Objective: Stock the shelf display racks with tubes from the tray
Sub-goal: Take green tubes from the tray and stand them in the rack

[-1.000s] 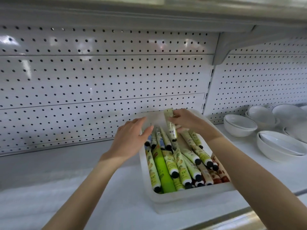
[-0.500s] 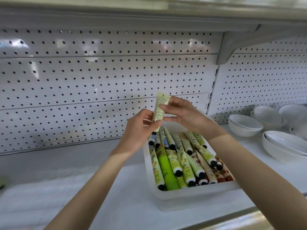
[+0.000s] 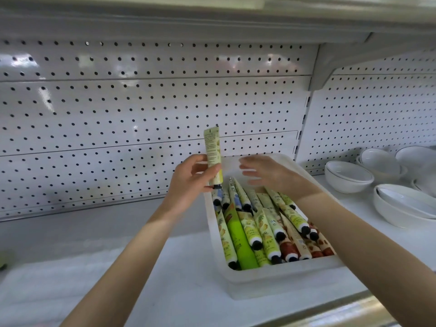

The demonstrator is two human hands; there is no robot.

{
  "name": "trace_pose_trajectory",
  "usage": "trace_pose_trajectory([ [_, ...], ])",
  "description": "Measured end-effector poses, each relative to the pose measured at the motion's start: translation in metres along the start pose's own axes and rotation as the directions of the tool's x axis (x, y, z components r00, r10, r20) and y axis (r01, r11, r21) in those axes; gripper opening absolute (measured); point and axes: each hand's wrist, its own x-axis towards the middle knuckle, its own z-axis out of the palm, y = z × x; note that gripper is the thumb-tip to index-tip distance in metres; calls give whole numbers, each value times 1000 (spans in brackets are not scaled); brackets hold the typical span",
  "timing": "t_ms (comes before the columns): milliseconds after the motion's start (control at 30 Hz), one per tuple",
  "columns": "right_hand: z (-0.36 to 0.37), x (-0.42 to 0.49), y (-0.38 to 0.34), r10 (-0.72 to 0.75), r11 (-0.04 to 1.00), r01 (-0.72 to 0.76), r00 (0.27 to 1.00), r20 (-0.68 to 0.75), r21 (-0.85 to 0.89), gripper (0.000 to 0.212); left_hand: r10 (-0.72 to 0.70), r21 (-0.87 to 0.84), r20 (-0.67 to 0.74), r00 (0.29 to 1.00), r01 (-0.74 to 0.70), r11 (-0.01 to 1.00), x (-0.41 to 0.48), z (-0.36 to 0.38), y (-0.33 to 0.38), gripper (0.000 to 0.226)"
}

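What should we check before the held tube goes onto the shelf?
1. Grip: left hand holds the tube, upright, cap down: ok.
2. Right hand free, fingers straight, over the tray: ok.
3. Supply: many tubes lie in the tray: ok.
4. Display rack in view: not ok; only pegboard and shelf show.
5. Bowls stand right of the tray, apart from both hands: ok.
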Motion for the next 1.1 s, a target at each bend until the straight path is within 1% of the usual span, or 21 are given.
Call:
trace_pose_trajectory([
  [100, 2, 4, 19, 136, 982, -128, 989, 51, -142, 34, -49, -64, 10, 999, 50, 997, 0, -2, -1, 29],
  [167, 9, 6, 26, 194, 951, -177, 980, 45, -253, 39, -69, -88, 15, 997, 70, 994, 0, -3, -3, 28],
  [233, 14, 6, 28, 195, 937, -180, 981, 21, -300, 49, -78, -90, 24, 997, 80, 993, 0, -4, -4, 26],
  [333, 12, 7, 33, 181, 937, -172, 984, 1, -304, 58, -72, -91, 35, 997, 75, 993, 0, -5, -4, 18],
  [400, 11, 8, 35, 166, 932, -157, 986, -1, -326, 56, -67, -86, 48, 997, 71, 994, -1, -7, -4, 12],
  [467, 12, 10, 35, 155, 930, -148, 988, -6, -336, 50, -71, -103, 54, 996, 76, 992, -1, -9, -5, 12],
  [567, 10, 9, 33, 160, 948, -156, 987, -8, -279, 42, -84, -138, 61, 995, 92, 986, -1, -11, -6, 18],
  [667, 9, 6, 29, 152, 972, -149, 988, 4, -183, 41, -97, -151, 58, 994, 105, 983, -1, -13, -6, 19],
  [767, 11, 3, 24, 110, 984, -101, 992, 59, -144, 42, -99, -141, 62, 993, 107, 984, -3, -16, -4, 18],
  [867, 17, -2, 13, 83, 991, -70, 990, 117, -111, 41, -67, -81, 83, 994, 74, 994, -5, -22, -2, 18],
  [1000, 22, -9, -12, -12, 996, 4, 996, 92, 86, 24, -61, -63, 86, 994, 66, 996, -10, -32, 3, 23],
  [1033, 23, -12, -19, -38, 992, 28, 995, 87, 121, 22, -60, -68, 80, 995, 66, 995, -12, -36, 5, 22],
  [1100, 25, -17, -31, -99, 987, 87, 991, 86, 134, 19, -62, -96, 73, 995, 69, 993, -14, -43, 9, 19],
])
